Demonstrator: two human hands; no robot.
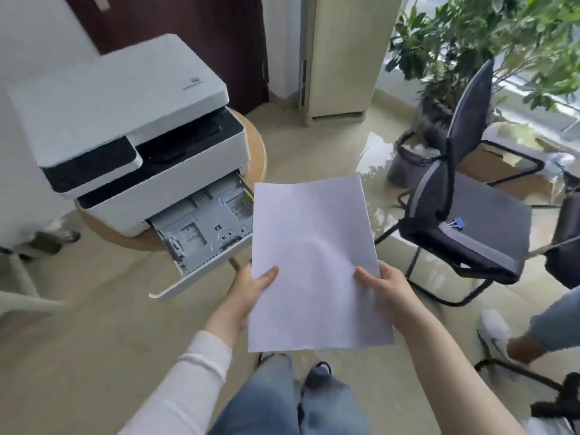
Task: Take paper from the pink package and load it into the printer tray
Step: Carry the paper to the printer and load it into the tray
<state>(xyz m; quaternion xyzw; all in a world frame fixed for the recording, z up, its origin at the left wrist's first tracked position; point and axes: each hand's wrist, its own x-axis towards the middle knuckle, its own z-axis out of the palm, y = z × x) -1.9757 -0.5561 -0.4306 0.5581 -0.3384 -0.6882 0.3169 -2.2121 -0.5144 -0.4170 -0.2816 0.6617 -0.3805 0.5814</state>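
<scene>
Both hands held a thin stack of white paper sheets point(314, 262) flat in mid-air at the centre of the view, the left hand point(248, 293) gripping its left edge at about eight o'clock with the thumb laid on top, and the right hand point(386, 290) gripping its right edge at about four o'clock in the same way. The stack's upper left corner overlapped the near corner of the pulled-out grey printer tray point(201, 233), which held no paper that could be seen. The tray jutted from the white and black desktop printer point(125, 127) at ten o'clock, and the printer stood on a round pale wooden table point(255, 152). At three o'clock stood a black mesh office chair with a cantilever frame point(470, 221), just beside the paper's right edge, with a small blue binder clip point(456, 222) lying on its seat. Behind the chair, at one o'clock, a leafy green potted plant point(470, 36) filled the corner. At four o'clock another person's white shoe point(496, 334) and jeans leg showed on the beige floor.
</scene>
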